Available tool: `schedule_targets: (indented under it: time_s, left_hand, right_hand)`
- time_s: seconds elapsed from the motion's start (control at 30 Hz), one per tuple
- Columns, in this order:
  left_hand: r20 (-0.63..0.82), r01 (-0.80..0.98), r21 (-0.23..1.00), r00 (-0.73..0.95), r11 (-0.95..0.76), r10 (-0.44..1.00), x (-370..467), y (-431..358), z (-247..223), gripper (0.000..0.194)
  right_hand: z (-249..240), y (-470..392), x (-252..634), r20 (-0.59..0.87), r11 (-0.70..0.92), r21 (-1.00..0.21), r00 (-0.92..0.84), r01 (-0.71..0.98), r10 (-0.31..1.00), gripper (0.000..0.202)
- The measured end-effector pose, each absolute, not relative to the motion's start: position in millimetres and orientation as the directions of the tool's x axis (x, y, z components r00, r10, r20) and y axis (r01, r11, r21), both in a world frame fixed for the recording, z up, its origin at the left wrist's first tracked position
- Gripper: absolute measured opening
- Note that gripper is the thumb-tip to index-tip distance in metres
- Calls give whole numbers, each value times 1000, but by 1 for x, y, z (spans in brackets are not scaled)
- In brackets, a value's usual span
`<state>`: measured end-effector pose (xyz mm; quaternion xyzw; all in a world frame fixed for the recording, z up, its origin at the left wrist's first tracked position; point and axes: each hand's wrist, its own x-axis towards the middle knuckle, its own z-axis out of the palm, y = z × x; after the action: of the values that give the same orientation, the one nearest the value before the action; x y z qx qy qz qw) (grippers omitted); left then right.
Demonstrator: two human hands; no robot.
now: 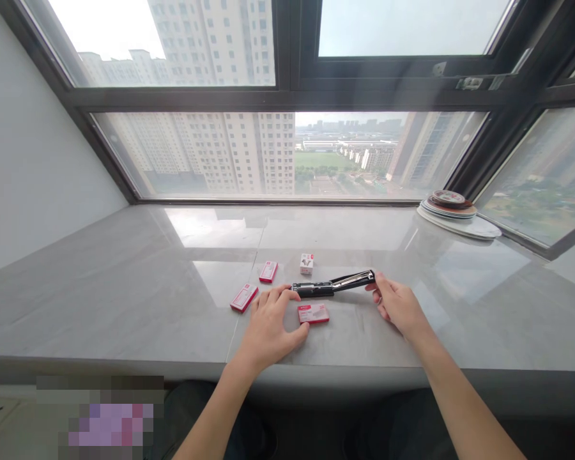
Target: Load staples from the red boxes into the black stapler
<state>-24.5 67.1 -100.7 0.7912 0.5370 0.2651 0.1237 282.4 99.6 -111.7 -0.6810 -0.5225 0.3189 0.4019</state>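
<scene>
A black stapler [312,291] lies on the pale, glossy surface [124,306], a little right of the middle and toward the near side. It is unfolded lengthwise: its dark body sits on the left, and a long arm with a bright metal channel slants up to the right and slightly far.

The right hand [398,305] holds the tip of that arm, its grip narrow, thumb and fingers pinched on the right end of the stapler. The left hand [271,324] comes in from the near left with its grip spread wide, the fingers at the stapler's left end and the thumb standing apart on the near side. That thumb is at the near left corner of a flat red-and-white box [313,314]; whether it actually touches the box is hard to make out from this angle.

Left of the stapler lie two more flat boxes in the same colours, a nearer one [244,298] just beside the left hand and a farther one [268,271]. A small white carton [306,263] stands on the far side of the stapler's body.

At the far right, a stack of plates [453,214] rests near the window frame [287,99]. Beyond the glass are tall buildings [230,153] and a green field [323,160].
</scene>
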Motion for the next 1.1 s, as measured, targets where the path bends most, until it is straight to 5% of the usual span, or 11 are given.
schedule_targets:
  time_s: [0.1,0.2,0.3,0.73,0.9,1.1]
  left_hand:
    - [281,778,496,277,-386,919,-25,69,-100,28]
    - [281,772,506,274,-384,920,-25,71,-102,27]
    - [282,761,523,271,-384,920,-27,74,-104,29]
    - [284,718,583,258,-380,923,-30,77,-104,30]
    - [300,718,575,259,-391,918,-30,77,-106,31]
    - [302,711,577,270,-401,914,-30,79,-108,27]
  right_hand:
    - [-105,79,253,-264,-239,-897,-15,373,964,56]
    - [-100,71,221,-220,-143,-897,-140,418,965,48]
    - [-102,74,205,-125,-60,-888,-113,457,986,46]
    - [-111,89,225,-255,-139,-866,-186,481,949,38]
    - [-109,87,215,-196,-64,-861,-211,505,958,39]
    - [-99,87,227,-311,-190,-883,-231,430,922,38]
